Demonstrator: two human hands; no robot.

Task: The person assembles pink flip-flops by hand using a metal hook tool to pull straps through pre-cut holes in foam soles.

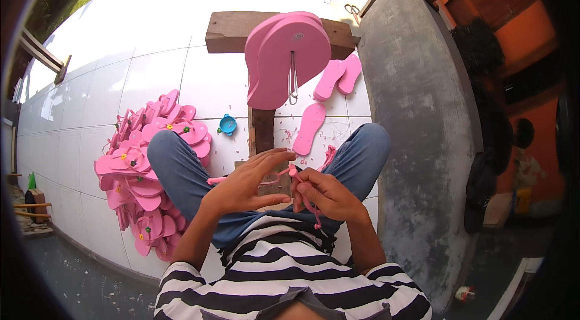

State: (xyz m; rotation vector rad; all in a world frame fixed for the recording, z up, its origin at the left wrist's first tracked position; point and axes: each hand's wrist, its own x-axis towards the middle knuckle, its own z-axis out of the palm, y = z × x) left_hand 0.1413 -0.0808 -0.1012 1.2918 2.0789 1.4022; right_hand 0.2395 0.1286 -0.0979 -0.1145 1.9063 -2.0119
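Observation:
My right hand (pixel 326 193) pinches a pink flip-flop strap (pixel 292 171) near its knotted middle, and one end dangles below the fingers. Beside it my left hand (pixel 248 182) has its fingers stretched out and the thumb apart. A length of the strap runs past this palm and shows again beyond the wrist side. In front of both hands, pink foam soles (pixel 272 66) sit against a wooden stand (pixel 226 31). A looped metal wire tool (pixel 293 81) hangs from the front sole. More pink straps (pixel 329 157) lie by my right knee.
At left is a heap of pink flip-flops (pixel 136 166) with small flower ornaments. A small blue cup (pixel 227 125) stands nearby. Loose pink soles (pixel 311 128) and scraps lie on white tiles at right. Scissors (pixel 352 12) lie farther off, and a grey ledge (pixel 411 108) runs along the right.

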